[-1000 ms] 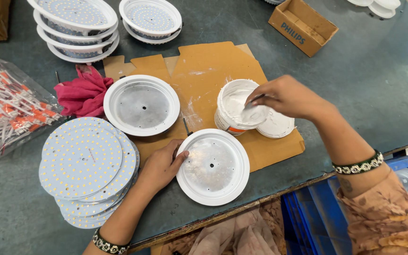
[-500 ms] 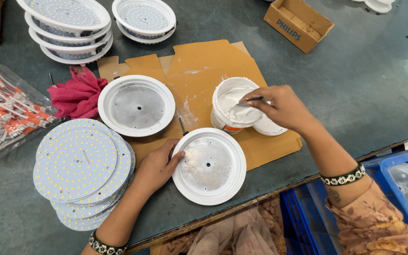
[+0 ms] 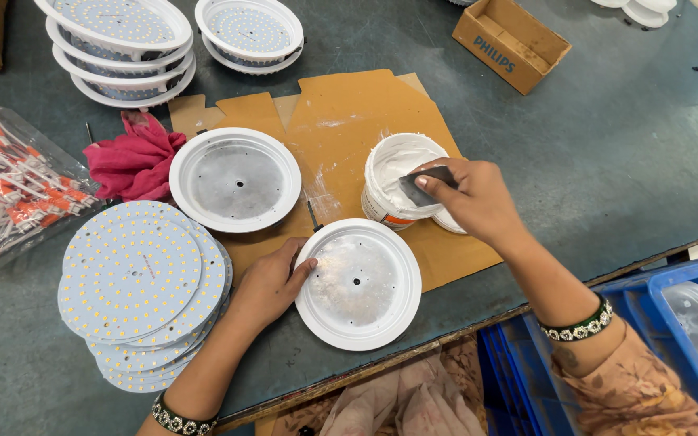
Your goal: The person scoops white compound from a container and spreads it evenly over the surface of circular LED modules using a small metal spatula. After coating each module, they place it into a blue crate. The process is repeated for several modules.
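My left hand rests on the left rim of a round white lamp housing with a grey metal base, lying at the front of a brown cardboard sheet. My right hand grips a small dark flat scraper over the mouth of a white tub of white paste. A second empty housing lies further back on the left.
A pile of round LED boards lies at my left, a red cloth behind it, a bag of orange-white parts far left. Stacked finished housings at the back, a cardboard box, blue crates at right.
My right hand has drawn back from inside the tub and lifted the scraper over its rim. My left hand stays on the housing's rim.
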